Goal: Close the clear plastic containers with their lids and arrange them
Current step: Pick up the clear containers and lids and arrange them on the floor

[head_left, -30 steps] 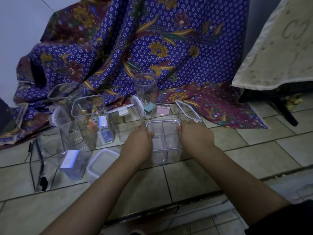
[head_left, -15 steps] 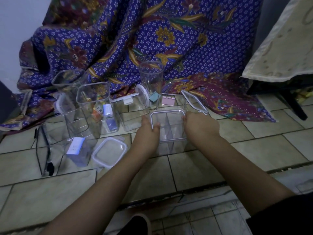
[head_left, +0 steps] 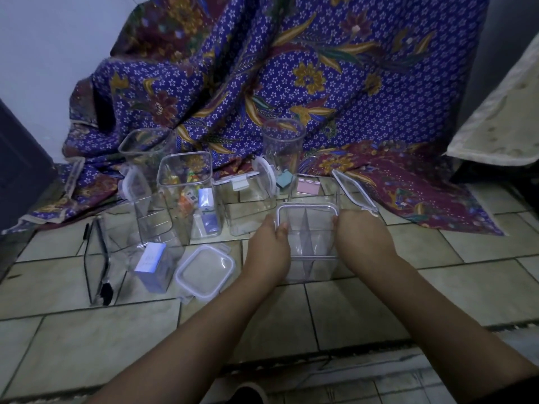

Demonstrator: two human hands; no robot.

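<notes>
Tiled floor (head_left: 466, 287), batik cloth (head_left: 291, 68) behind, left hand (head_left: 269, 249) and right hand (head_left: 361, 237) gripping divided container (head_left: 309, 249)

Left hand (head_left: 267, 252) and right hand (head_left: 361, 243) grip opposite sides of a lidded, divided clear container (head_left: 309, 240). A loose lid (head_left: 204, 271) lies just left of the grip; open containers (head_left: 186, 193) stand beyond it, before patterned cloth (head_left: 350, 83).

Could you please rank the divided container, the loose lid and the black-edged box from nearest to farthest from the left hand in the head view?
1. The divided container: gripped by the left hand, on the hand's right side.
2. The loose lid: flat on the floor, just left of the hand.
3. The black-edged box: far left, beyond the lid.
</notes>
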